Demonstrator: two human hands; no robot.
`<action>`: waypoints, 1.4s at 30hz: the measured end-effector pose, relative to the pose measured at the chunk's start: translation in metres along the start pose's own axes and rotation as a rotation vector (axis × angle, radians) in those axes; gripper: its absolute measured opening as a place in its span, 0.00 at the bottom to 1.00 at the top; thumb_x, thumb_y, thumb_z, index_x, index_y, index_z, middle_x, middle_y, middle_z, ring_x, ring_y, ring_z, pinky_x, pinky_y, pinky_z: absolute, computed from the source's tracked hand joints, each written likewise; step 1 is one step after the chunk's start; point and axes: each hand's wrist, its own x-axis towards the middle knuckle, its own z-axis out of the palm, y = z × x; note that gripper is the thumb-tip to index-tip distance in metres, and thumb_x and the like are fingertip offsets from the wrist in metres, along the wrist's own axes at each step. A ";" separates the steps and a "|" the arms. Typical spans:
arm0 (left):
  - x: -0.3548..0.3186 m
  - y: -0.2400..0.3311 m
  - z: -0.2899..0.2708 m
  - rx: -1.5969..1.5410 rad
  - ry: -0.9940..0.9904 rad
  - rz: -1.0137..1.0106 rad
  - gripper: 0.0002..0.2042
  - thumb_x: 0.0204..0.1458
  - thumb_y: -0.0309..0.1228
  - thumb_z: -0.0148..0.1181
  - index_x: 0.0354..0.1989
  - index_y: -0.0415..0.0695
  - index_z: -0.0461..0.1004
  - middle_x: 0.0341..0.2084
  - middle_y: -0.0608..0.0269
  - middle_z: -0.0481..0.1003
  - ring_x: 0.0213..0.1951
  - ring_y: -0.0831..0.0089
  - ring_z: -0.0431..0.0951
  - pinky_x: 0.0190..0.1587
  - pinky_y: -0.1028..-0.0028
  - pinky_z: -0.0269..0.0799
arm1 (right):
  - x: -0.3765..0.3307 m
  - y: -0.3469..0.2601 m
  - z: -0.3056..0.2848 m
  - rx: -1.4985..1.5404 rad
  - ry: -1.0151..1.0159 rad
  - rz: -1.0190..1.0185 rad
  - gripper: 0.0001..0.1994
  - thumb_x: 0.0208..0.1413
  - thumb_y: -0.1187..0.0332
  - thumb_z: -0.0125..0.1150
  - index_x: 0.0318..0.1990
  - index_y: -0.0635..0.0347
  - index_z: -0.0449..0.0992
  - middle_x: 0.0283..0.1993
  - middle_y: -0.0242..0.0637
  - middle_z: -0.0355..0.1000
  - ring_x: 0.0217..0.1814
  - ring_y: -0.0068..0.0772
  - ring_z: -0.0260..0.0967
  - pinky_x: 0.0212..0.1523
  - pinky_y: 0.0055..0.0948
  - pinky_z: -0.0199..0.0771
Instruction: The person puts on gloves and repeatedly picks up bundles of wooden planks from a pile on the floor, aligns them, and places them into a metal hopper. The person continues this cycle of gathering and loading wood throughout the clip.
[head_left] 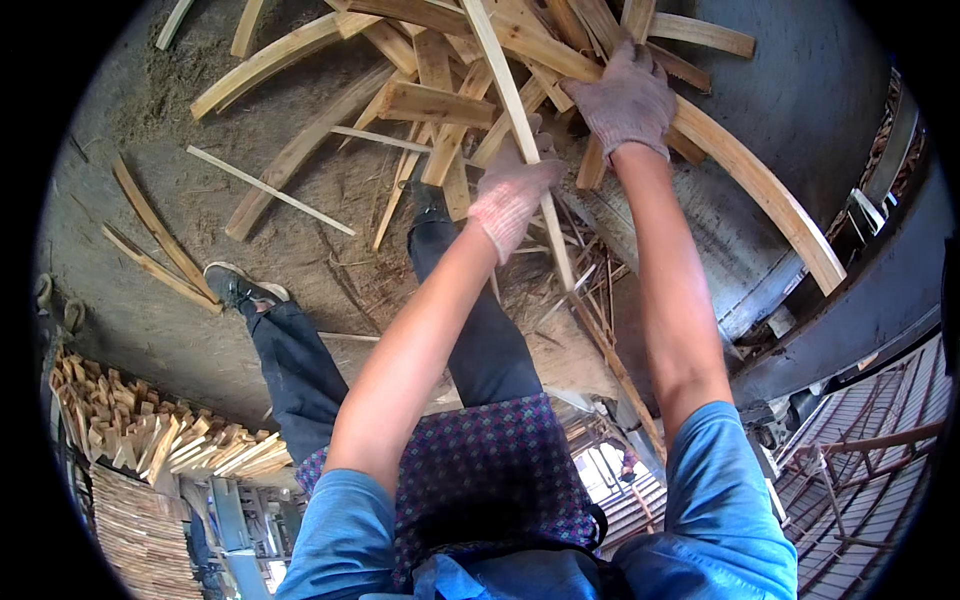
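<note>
Both hands wear pale, dusty work gloves and reach forward to a heap of wood. My left hand (512, 190) is closed round a thin wooden strip (515, 105), which slants from the top edge down past my wrist. To its right, my right hand (628, 102) grips a long wooden plank (765, 195) that runs from the heap toward the lower right. Its fingertips lie over the wood and are partly lost among other pieces. Around both hands, loose boards (437, 104) lie crossed over one another at many angles.
Separate strips (270, 190) and boards (165, 235) lie on the dusty floor (330, 275) at left, near my shoe (245, 287). Stacked wood pieces (150, 425) stand at lower left. A metal surface (735, 235) with a dark curved edge (850, 320) borders the right side.
</note>
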 end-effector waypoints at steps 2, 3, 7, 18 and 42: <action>0.012 -0.010 0.012 -0.289 0.007 0.019 0.35 0.50 0.18 0.64 0.69 0.33 0.58 0.51 0.54 0.72 0.43 0.69 0.77 0.43 0.71 0.76 | 0.008 0.002 -0.010 -0.084 -0.086 -0.034 0.44 0.48 0.44 0.71 0.69 0.58 0.63 0.72 0.51 0.60 0.76 0.54 0.54 0.68 0.52 0.62; 0.024 -0.016 0.011 -0.276 -0.003 -0.010 0.36 0.49 0.17 0.64 0.69 0.33 0.57 0.53 0.54 0.70 0.41 0.69 0.77 0.41 0.70 0.76 | 0.007 0.003 -0.021 -0.157 -0.048 -0.044 0.44 0.49 0.44 0.69 0.71 0.55 0.62 0.72 0.50 0.60 0.76 0.55 0.55 0.69 0.54 0.61; 0.040 -0.029 0.011 -0.150 0.097 -0.037 0.34 0.49 0.19 0.65 0.67 0.34 0.61 0.51 0.52 0.72 0.40 0.69 0.78 0.40 0.70 0.76 | -0.009 0.038 -0.049 -0.405 -0.211 0.020 0.39 0.54 0.44 0.64 0.70 0.52 0.63 0.69 0.51 0.66 0.71 0.56 0.63 0.67 0.55 0.64; 0.042 -0.034 0.014 -0.266 -0.003 -0.017 0.35 0.51 0.23 0.67 0.69 0.37 0.61 0.49 0.53 0.79 0.49 0.68 0.79 0.52 0.70 0.75 | 0.022 -0.014 -0.109 0.191 -0.312 -0.048 0.27 0.54 0.52 0.64 0.57 0.59 0.74 0.51 0.58 0.78 0.56 0.56 0.76 0.58 0.47 0.74; 0.077 -0.023 -0.007 0.048 0.433 0.186 0.35 0.48 0.32 0.75 0.62 0.39 0.62 0.47 0.51 0.75 0.43 0.65 0.79 0.43 0.67 0.77 | 0.002 0.032 0.069 0.558 -0.424 -0.001 0.51 0.51 0.27 0.59 0.64 0.70 0.68 0.59 0.63 0.73 0.64 0.57 0.71 0.65 0.46 0.68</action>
